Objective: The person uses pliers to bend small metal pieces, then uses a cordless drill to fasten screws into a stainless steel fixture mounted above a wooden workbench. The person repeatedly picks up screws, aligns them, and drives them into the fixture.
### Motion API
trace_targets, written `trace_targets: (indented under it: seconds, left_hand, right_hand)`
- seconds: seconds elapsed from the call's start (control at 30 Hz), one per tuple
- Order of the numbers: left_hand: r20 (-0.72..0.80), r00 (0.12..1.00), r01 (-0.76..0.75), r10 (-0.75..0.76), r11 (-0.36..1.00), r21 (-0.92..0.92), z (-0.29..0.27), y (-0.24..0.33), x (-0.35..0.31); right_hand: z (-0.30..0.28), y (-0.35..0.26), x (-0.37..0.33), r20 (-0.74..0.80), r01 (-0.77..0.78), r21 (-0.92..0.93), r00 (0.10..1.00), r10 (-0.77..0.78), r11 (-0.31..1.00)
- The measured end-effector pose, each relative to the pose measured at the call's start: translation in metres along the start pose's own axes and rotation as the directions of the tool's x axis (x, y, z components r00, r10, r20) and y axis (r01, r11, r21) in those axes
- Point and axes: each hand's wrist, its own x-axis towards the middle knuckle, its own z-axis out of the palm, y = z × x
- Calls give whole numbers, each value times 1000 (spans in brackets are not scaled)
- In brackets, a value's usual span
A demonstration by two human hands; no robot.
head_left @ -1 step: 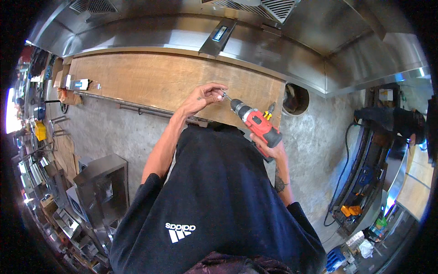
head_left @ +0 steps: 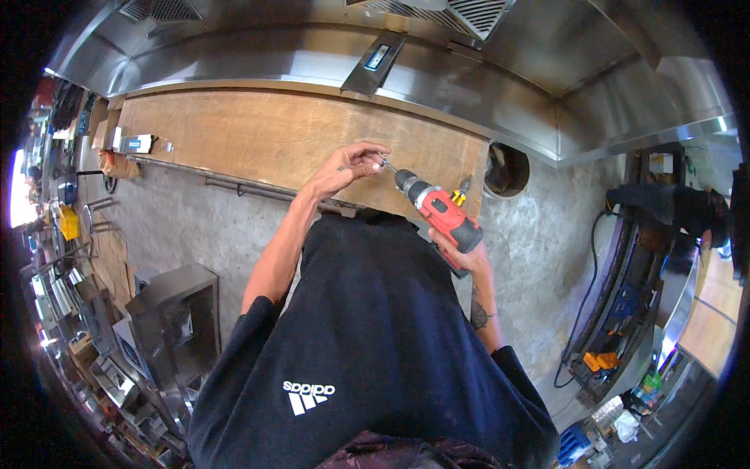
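Note:
My right hand (head_left: pixel 462 254) is wrapped round the handle of a red and black cordless drill (head_left: pixel 439 209), which points up and to the left over a wooden board. From its chuck a thin bit (head_left: pixel 391 167) reaches to the fingertips of my left hand (head_left: pixel 353 168). Between thumb and fingers, that hand pinches a small shiny metal piece (head_left: pixel 383 162) at the bit's tip; its exact kind is too small to tell. Yellow-handled pliers (head_left: pixel 461 192) lie on the board just right of the drill.
The long wooden board (head_left: pixel 258 125) runs below a stainless steel hood (head_left: pixel 273 55). A white box (head_left: pixel 134 143) sits at its left end. A round opening (head_left: pixel 506 170) is beyond its right end. A steel cabinet (head_left: pixel 176 313) stands lower left; a person (head_left: pixel 680 211) is at far right.

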Motion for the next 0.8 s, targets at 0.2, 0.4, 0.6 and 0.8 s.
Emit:
trace_targets:
  seconds: [0.2, 0.4, 0.6, 0.8]
  left_hand:
    - [57, 998, 4, -7, 999, 40, -7, 4, -1]
    - [-7, 999, 35, -34, 999, 20, -8, 16, -8]
    - [-218, 975, 21, -45, 994, -107, 1, 43, -23]
    - [-299, 954, -142, -9, 866, -479, -21, 61, -23]
  right_hand:
    - [7, 33, 2, -27, 82, -149, 996, -87, 985]
    - [6, 6, 1, -4, -8, 71, 1000, 8, 997]
    - [23, 8, 4, -25, 26, 62, 999, -24, 998]
    - [40, -46, 29, -171, 381, -68, 906, -387, 922]
